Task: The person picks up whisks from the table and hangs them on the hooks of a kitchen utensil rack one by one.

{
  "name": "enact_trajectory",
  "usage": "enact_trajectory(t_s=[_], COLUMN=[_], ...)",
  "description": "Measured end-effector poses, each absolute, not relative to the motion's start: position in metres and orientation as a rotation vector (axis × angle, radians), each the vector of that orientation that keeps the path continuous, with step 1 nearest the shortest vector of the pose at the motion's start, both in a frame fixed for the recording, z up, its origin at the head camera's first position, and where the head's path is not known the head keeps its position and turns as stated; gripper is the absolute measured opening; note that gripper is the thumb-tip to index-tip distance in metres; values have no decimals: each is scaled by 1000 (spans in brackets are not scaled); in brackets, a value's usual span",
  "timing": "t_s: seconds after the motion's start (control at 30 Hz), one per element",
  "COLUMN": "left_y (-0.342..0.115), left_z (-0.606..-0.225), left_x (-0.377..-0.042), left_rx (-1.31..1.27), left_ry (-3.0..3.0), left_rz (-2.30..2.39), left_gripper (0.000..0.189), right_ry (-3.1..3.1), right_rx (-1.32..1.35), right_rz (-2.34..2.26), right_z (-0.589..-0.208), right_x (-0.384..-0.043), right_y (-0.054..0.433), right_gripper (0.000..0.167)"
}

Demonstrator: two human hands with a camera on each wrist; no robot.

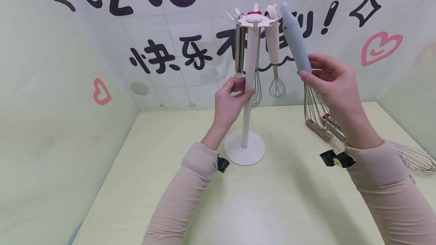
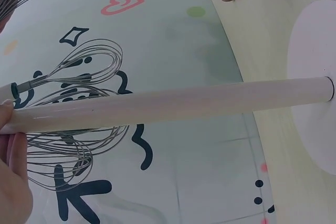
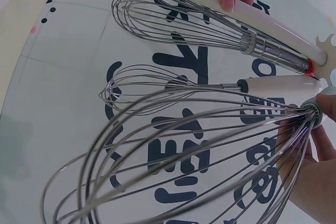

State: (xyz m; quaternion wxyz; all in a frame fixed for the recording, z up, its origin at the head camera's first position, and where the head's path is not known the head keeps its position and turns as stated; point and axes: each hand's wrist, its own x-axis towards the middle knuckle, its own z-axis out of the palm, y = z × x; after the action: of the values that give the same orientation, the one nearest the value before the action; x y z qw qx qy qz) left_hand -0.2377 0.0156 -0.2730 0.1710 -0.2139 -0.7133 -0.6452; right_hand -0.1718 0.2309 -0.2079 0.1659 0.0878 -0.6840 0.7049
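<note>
My left hand (image 1: 229, 99) grips the white pole of an upright utensil stand (image 1: 251, 56) partway up, fingers behind and thumb across it. To its right, my right hand (image 1: 335, 80) holds a balloon whisk by the lower end of its light blue handle (image 1: 295, 41). That handle points up and leans left, its tip beside the stand's hooked top. A white-handled whisk (image 1: 272, 44), a metal-handled whisk (image 1: 240, 48) and another whisk with a red end (image 3: 310, 67) hang from the hooks. In the right wrist view, the held whisk's wires (image 3: 173, 150) spread in front of the hanging ones.
The stand's round white base (image 1: 244, 158) rests on a pale wooden table (image 1: 163, 192). More whisks lie at the right: a brown handle (image 1: 318, 129), a metal handle (image 1: 335, 128) and a wire head (image 1: 417, 160). Behind rises a wall sheet with black lettering (image 1: 153, 58).
</note>
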Motion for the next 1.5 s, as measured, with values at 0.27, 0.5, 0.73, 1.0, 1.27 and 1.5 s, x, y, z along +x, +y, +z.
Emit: enact_trajectory(t_s=[0.27, 0.5, 0.73, 1.0, 1.27, 1.5], left_y=[16, 15, 14, 15, 16, 15], left_z=[-274, -273, -273, -273, -274, -275], left_x=[-238, -238, -240, -240, -240, -239], left_rx=[-606, -607, -616, -617, -625, -632], left_ry=[-2034, -2037, -2035, -2035, -2028, -2029], left_rz=[-1834, -1823, -1810, -1815, -1827, -1824], left_gripper=[30, 31, 30, 31, 31, 32], right_ry=[-2023, -2026, -2073, -2118, -2215, -2269], right_rx=[197, 218, 253, 314, 334, 376], right_rz=[1950, 1935, 1910, 1902, 1850, 1793], right_z=[-211, -213, -216, -221, -225, -230], right_x=[-172, -174, -176, -180, -184, -188], right_y=[228, 224, 217, 207, 198, 194], right_gripper=[43, 41, 40, 41, 48, 45])
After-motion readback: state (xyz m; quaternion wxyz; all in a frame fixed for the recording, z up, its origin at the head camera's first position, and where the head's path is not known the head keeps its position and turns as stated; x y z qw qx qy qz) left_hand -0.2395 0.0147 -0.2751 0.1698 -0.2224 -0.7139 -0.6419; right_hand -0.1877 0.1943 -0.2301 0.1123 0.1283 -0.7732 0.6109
